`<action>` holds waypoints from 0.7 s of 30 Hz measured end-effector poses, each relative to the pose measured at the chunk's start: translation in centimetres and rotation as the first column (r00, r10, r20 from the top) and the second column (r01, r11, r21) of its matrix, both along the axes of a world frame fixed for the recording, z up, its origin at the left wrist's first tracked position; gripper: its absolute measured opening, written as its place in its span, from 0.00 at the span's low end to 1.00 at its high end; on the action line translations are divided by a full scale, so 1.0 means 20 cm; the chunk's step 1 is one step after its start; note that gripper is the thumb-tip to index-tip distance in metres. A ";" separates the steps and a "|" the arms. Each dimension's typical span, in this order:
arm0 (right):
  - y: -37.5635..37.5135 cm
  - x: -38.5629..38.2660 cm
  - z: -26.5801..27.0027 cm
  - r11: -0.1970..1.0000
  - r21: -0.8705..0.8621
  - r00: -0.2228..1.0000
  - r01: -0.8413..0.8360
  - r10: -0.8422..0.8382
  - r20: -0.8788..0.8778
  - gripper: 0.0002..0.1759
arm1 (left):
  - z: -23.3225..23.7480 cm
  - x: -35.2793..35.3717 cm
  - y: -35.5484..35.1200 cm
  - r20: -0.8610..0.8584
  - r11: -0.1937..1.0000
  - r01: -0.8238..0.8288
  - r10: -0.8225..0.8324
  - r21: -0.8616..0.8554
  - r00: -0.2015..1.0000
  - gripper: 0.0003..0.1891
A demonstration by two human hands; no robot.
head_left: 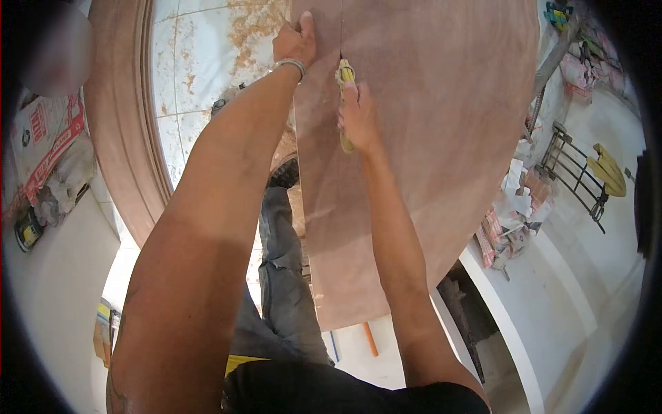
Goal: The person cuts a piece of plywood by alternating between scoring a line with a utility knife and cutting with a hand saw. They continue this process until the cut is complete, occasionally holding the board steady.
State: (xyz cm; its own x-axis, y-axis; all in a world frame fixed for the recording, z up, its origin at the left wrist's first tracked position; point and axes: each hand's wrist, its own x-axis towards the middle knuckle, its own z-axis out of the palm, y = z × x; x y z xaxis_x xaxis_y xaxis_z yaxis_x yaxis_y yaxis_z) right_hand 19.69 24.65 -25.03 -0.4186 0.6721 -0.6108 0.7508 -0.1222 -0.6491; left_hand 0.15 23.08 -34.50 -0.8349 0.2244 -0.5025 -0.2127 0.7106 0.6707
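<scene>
A large reddish-brown wooden sheet [441, 159] lies in front of me, with a thin dark line running along it from the top of the view. In my right hand [358, 121] is a yellow-handled handsaw [346, 72], my fingers wrapped round its handle. Its front end meets the dark line; the blade hardly shows from above. My left hand [295, 43] grips the sheet's left edge near the top, thumb pointing forward over the surface and a bracelet at the wrist. The other fingers are partly hidden.
A curved brown wooden moulding [121, 103] stands left, beside dusty white floor tiles [196, 41]. My leg [283, 276] is below the sheet's left edge. Printed bags [52, 145] lie far left. At right are crumpled papers [520, 200] and a metal rack [576, 165] with a yellow piece.
</scene>
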 end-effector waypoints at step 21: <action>-0.39 0.61 0.62 0.985 0.048 0.963 -0.168 0.153 0.220 0.23 | 0.01 0.01 0.00 -0.005 1.000 0.008 -0.008 -0.008 1.000 0.39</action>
State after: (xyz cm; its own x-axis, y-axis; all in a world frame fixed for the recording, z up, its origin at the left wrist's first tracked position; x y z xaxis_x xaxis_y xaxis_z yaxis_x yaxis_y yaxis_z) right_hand 31.92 16.85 -12.56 -0.3880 0.6485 -0.6549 0.8798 0.0490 -0.4727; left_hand 0.40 23.18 -34.36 -0.8354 0.2273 -0.5004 -0.2039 0.7173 0.6662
